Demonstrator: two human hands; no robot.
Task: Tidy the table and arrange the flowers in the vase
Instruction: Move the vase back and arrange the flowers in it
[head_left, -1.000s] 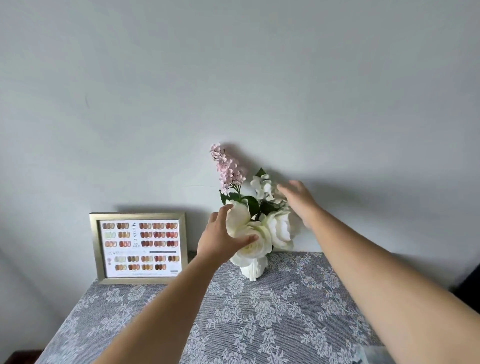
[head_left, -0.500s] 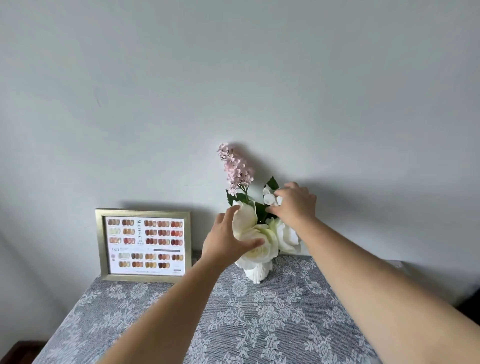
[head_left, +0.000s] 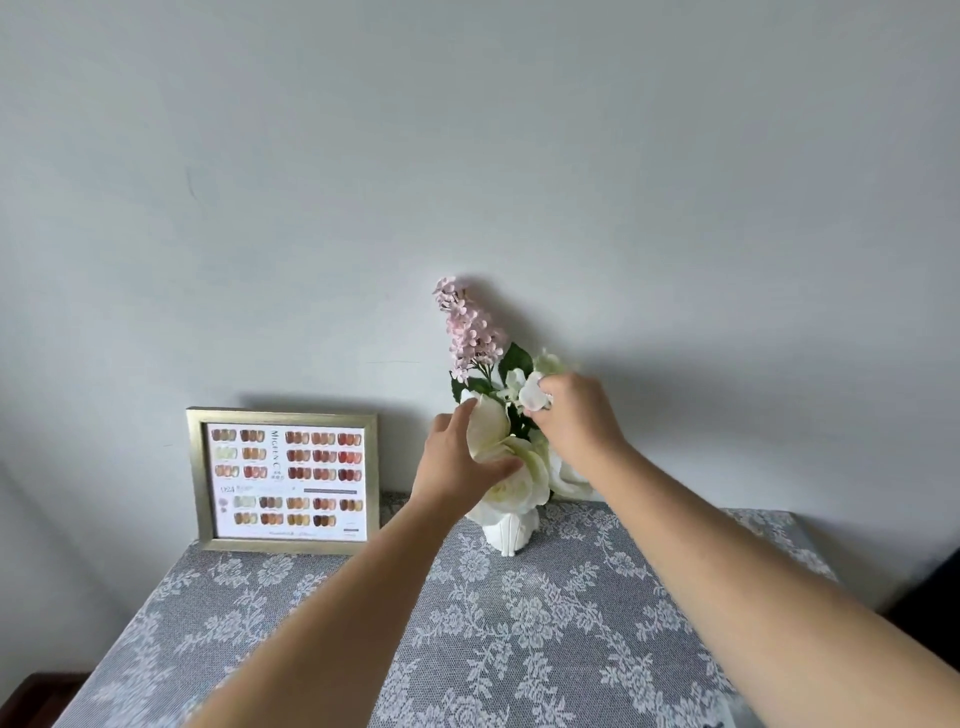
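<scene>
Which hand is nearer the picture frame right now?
Left. The left hand cups the big white rose just right of the picture frame; the right hand is farther right, pinching a small white blossom.

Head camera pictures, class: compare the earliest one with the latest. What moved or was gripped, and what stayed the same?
The right hand was open behind the flowers; it came forward and closed on the small white blossoms. The left hand stayed cupped on the big white rose. The pink sprig, the vase and the picture frame kept their places on the tablecloth.
</scene>
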